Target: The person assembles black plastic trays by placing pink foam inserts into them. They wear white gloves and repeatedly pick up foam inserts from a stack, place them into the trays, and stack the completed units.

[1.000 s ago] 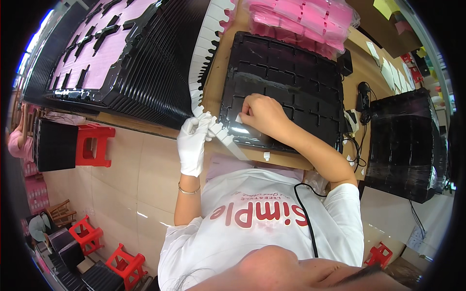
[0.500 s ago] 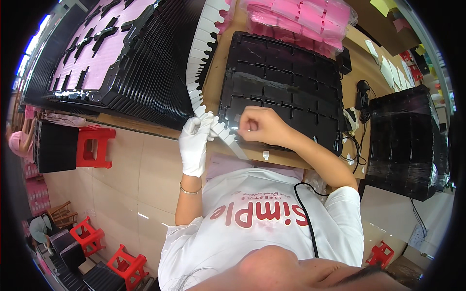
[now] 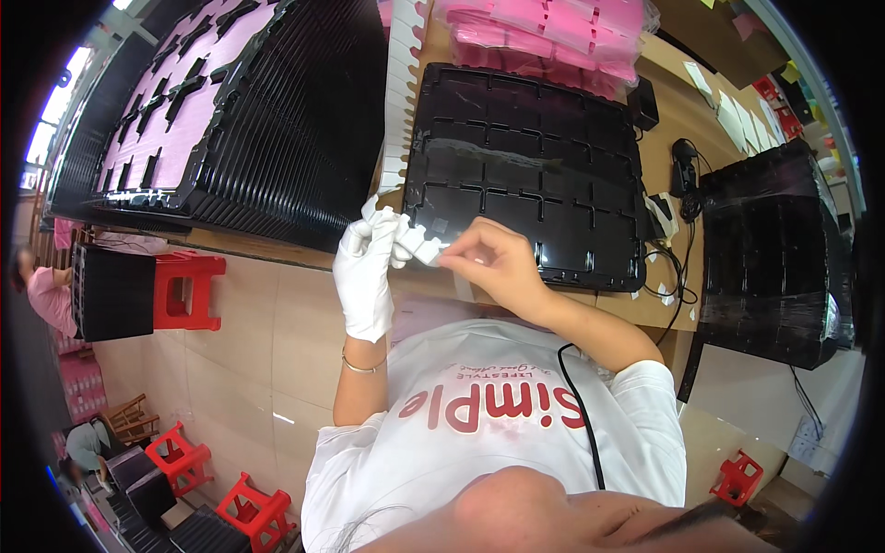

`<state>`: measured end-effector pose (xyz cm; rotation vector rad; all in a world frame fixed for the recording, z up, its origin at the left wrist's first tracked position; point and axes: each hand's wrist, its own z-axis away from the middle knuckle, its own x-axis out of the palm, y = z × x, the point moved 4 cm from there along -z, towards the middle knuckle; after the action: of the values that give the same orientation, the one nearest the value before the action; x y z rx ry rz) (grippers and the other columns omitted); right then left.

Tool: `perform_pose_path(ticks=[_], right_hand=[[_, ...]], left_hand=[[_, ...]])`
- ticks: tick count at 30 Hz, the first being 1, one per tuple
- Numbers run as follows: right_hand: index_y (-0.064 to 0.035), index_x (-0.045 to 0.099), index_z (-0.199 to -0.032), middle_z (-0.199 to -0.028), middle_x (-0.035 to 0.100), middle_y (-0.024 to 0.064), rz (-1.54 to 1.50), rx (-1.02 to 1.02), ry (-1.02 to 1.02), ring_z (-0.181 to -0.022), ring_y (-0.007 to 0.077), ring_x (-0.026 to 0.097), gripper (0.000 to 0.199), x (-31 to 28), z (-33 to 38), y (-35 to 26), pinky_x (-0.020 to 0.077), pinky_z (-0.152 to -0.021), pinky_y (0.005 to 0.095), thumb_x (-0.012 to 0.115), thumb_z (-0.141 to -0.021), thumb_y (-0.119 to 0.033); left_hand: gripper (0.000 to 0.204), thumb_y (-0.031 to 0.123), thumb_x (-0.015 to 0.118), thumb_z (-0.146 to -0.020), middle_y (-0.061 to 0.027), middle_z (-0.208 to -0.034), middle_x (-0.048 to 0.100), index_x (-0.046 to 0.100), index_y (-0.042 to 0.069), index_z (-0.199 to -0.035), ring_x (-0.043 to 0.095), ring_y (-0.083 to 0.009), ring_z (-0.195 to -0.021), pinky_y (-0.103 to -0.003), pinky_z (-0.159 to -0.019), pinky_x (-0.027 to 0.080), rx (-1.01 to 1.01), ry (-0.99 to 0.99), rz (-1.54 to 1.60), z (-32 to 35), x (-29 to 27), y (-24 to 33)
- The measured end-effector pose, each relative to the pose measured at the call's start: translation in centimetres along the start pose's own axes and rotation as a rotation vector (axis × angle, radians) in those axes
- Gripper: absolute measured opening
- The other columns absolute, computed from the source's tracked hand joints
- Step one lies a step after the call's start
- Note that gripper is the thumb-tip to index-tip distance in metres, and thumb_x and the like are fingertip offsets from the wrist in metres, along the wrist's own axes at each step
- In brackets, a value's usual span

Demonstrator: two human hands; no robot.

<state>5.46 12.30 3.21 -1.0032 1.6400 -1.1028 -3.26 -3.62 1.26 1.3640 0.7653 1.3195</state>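
A long strip of white notched labels (image 3: 399,111) runs down the table, beside the black trays, to my hands. My left hand (image 3: 362,281), in a white glove, is closed on the strip near its lower end. A short length of white labels (image 3: 422,247) sticks out from the glove toward the right. My bare right hand (image 3: 502,267) pinches the tip of that length between thumb and fingertips. Just beyond the right hand lies a black moulded plastic tray (image 3: 525,166) with cross-shaped ridges and clear wrap over it.
A tall stack of black trays (image 3: 286,120) with a pink top stands at left. Wrapped pink sheets (image 3: 544,37) lie at the back. A handheld scanner (image 3: 662,219), cables and another wrapped black stack (image 3: 770,258) are at right. Red stools (image 3: 189,290) stand on the floor.
My right hand has gone from loosely curled, apart from the strip, to pinching its tip. The pale tail hanging below the strip no longer shows. My left hand keeps its hold.
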Motion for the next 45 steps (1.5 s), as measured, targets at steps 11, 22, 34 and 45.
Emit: perform_pose_path(ticks=[11, 22, 34, 45], right_hand=[[-0.0053, 0.070, -0.088, -0.079, 0.064, -0.0025, 0.174, 0.123, 0.121, -0.074, 0.0052, 0.055, 0.009, -18.9, -5.2, 3.5, 0.0446, -0.071, 0.0224, 0.073, -0.082, -0.011], [-0.0005, 0.063, -0.091, -0.084, 0.065, 0.0079, -0.195, 0.318, 0.271, -0.071, 0.0095, 0.057, 0.018, -28.8, -10.5, 11.0, 0.0447, -0.058, 0.0209, 0.062, -0.088, -0.018], [-0.0012, 0.059, -0.106, -0.110, 0.065, 0.0203, -0.835, 0.470, -0.145, -0.078, 0.0105, 0.055, 0.021, -7.1, 2.6, 3.3, 0.0458, -0.070, 0.0219, 0.060, -0.094, -0.018], [-0.0021, 0.062, -0.104, -0.088, 0.068, 0.0063, -0.422, 0.282, -0.033, -0.075, 0.0063, 0.059, 0.016, -12.0, 5.1, 0.6, 0.0432, -0.064, 0.0207, 0.065, -0.089, -0.007]], left_hand=[[0.015, 0.017, 0.064, -0.094, -0.0001, -0.079, 0.063, 0.064, 0.003, -0.097, 0.050, -0.0029, -0.060, -0.017, -0.053, 0.039, -0.007, -0.064, -0.155, -0.6, 2.3, -0.5], [0.014, 0.016, 0.063, -0.095, 0.0000, -0.079, 0.063, 0.064, 0.002, -0.099, 0.053, -0.0031, -0.063, -0.017, -0.056, 0.042, 0.026, -0.146, -0.239, -0.8, 3.8, -0.2], [0.010, 0.013, 0.063, -0.094, -0.0039, -0.087, 0.063, 0.060, 0.003, -0.093, 0.053, -0.0057, -0.063, -0.019, -0.055, 0.041, -0.042, -0.280, 0.003, -0.5, 7.0, -0.4], [0.015, 0.011, 0.059, -0.093, -0.0049, -0.093, 0.059, 0.055, 0.004, -0.105, 0.047, -0.0052, -0.058, -0.017, -0.049, 0.035, -0.398, -0.751, 0.194, -2.5, 12.9, 0.9]])
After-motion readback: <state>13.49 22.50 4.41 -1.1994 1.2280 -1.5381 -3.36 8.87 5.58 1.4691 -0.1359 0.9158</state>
